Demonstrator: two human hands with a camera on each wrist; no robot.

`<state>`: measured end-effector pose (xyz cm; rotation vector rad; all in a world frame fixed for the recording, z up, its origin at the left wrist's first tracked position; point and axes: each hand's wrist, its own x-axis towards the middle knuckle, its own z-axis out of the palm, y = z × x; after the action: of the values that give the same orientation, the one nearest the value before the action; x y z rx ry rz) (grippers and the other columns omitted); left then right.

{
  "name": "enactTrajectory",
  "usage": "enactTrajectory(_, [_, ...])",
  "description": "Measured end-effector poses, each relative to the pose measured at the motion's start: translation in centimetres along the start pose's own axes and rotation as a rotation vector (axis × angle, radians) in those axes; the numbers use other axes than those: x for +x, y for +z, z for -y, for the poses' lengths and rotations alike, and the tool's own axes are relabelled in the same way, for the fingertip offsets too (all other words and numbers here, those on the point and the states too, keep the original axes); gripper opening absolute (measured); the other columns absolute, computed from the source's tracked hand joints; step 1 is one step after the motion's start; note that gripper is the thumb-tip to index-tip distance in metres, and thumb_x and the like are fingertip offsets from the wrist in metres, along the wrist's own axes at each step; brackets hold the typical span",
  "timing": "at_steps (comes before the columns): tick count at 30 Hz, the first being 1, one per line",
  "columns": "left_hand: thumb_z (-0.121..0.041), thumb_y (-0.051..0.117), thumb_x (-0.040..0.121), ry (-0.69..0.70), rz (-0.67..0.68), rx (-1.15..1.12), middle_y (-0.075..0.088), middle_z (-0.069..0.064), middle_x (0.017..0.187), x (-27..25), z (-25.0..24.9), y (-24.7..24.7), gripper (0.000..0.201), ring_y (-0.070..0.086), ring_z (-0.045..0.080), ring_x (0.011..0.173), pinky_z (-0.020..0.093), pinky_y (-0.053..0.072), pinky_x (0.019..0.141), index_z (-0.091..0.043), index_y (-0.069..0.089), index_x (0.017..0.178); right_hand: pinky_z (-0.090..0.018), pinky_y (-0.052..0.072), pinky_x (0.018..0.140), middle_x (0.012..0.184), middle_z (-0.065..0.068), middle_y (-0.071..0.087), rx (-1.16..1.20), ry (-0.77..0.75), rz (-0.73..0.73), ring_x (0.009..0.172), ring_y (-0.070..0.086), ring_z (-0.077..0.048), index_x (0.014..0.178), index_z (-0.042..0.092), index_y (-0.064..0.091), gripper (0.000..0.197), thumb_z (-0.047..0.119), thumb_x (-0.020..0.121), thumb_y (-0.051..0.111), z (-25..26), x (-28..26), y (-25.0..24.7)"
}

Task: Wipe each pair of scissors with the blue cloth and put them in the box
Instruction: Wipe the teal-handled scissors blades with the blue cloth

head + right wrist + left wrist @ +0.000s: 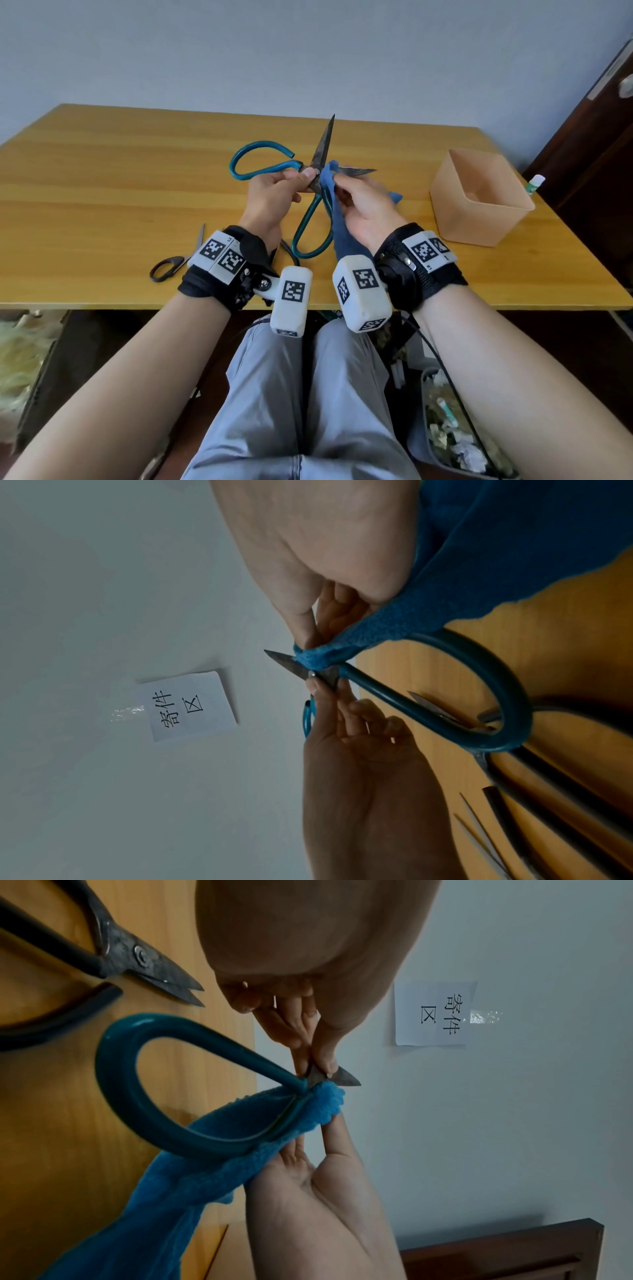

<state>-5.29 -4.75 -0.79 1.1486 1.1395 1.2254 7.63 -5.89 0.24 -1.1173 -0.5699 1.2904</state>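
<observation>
Above a wooden counter (102,192), the left hand (270,198) pinches open teal-handled scissors (263,164) at the pivot while the right hand (363,209) grips a blue cloth (342,236) around one blade.

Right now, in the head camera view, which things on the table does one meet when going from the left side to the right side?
Small black-handled scissors → left hand gripping the teal-handled scissors → blue cloth held by the right hand → open box → white bottle at the table's right edge.
</observation>
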Motion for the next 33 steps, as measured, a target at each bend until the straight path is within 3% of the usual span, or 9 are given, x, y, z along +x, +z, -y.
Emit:
enactTrajectory(3, [-0.018, 0.070, 0.094, 0.001, -0.017, -0.001, 0.069, -0.004, 0.080, -0.1, -0.2, -0.3, 0.017, 0.058, -0.006, 0.059, 0.011, 0.043, 0.061, -0.004, 0.067, 0.085, -0.018, 0.050, 0.052, 0.079, -0.007, 0.061, 0.049, -0.007, 0.007, 0.067, 0.060, -0.014, 0.097, 0.004, 0.057, 0.007, -0.003, 0.096, 0.055, -0.1, -0.3, -0.2])
enactTrajectory(5, [-0.017, 0.069, 0.094, 0.017, -0.031, -0.002, 0.067, -0.005, 0.076, -0.1, 0.0, -0.3, 0.021, 0.059, -0.005, 0.060, 0.012, 0.043, 0.062, -0.010, 0.063, 0.075, -0.019, 0.051, 0.054, 0.079, -0.008, 0.061, 0.083, -0.025, 0.018, 0.066, 0.060, -0.014, 0.099, 0.004, 0.056, 0.010, -0.005, 0.096, 0.054, -0.4, -0.3, -0.3])
enactTrajectory(9, [-0.017, 0.069, 0.094, 0.020, -0.057, 0.000, 0.064, -0.004, 0.073, -0.8, 0.6, 0.4, 0.018, 0.053, -0.007, 0.052, 0.009, 0.041, 0.057, -0.002, 0.063, 0.087, -0.022, 0.051, 0.056, 0.089, -0.008, 0.066, 0.068, -0.021, -0.001, 0.071, 0.064, -0.014, 0.124, 0.001, 0.056, 0.029, 0.000, 0.096, 0.058, -1.2, -0.4, -0.4])
enactTrajectory(13, [-0.018, 0.071, 0.092, 0.002, -0.069, -0.014, 0.064, -0.001, 0.076, -0.9, 1.0, 0.2, 0.019, 0.050, -0.004, 0.053, 0.015, 0.041, 0.064, -0.004, 0.064, 0.083, -0.020, 0.050, 0.053, 0.078, -0.004, 0.064, 0.022, 0.011, 0.029, 0.058, 0.063, -0.009, 0.105, 0.004, 0.060, 0.012, -0.001, 0.095, 0.058, -1.0, -0.4, -1.0])
enactTrajectory(18, [-0.018, 0.068, 0.094, -0.009, -0.053, -0.045, 0.068, -0.009, 0.070, -0.9, 0.5, -0.4, 0.019, 0.052, -0.005, 0.054, 0.019, 0.038, 0.065, -0.008, 0.063, 0.079, -0.022, 0.056, 0.068, 0.079, -0.004, 0.070, 0.091, 0.060, 0.139, 0.076, 0.066, -0.015, 0.095, 0.009, 0.061, 0.010, -0.001, 0.093, 0.062, -0.5, 0.0, -3.0])
enactTrajectory(21, [-0.019, 0.067, 0.095, 0.004, -0.074, -0.070, 0.073, -0.003, 0.078, -0.6, 0.1, -1.3, 0.022, 0.055, 0.004, 0.067, 0.021, 0.040, 0.067, -0.011, 0.064, 0.075, -0.021, 0.056, 0.069, 0.081, -0.003, 0.070, 0.148, 0.056, 0.111, 0.078, 0.065, -0.014, 0.097, 0.011, 0.062, 0.012, 0.000, 0.094, 0.060, -0.2, 0.5, -4.7])
enactTrajectory(25, [-0.020, 0.066, 0.096, 0.024, -0.050, 0.061, 0.071, -0.004, 0.077, -0.4, -0.8, -2.4, 0.019, 0.051, 0.000, 0.062, 0.007, 0.039, 0.052, -0.008, 0.066, 0.082, -0.023, 0.054, 0.063, 0.079, -0.002, 0.072, 0.232, -0.073, 0.077, 0.073, 0.067, -0.014, 0.094, 0.013, 0.061, 0.011, 0.002, 0.094, 0.061, 1.5, 1.3, -5.8])
enactTrajectory(29, [-0.021, 0.069, 0.094, 0.048, 0.081, 0.238, 0.072, 0.000, 0.080, -0.2, -1.4, -2.9, 0.019, 0.058, 0.000, 0.071, 0.011, 0.043, 0.068, -0.008, 0.070, 0.079, -0.024, 0.053, 0.061, 0.081, -0.001, 0.072, -0.212, -0.138, 0.121, 0.070, 0.066, -0.011, 0.092, 0.016, 0.066, 0.009, 0.008, 0.090, 0.068, 3.4, 1.3, -4.7])
enactTrajectory(33, [-0.017, 0.071, 0.091, 0.067, 0.119, 0.304, 0.071, 0.004, 0.076, -0.3, -1.9, -2.6, 0.019, 0.058, 0.000, 0.062, 0.020, 0.043, 0.069, 0.002, 0.072, 0.089, -0.035, 0.056, 0.079, 0.093, -0.006, 0.074, -0.672, -0.125, 0.248, 0.082, 0.069, -0.017, 0.095, 0.011, 0.069, 0.021, 0.014, 0.078, 0.082, 2.8, 1.1, -3.2])
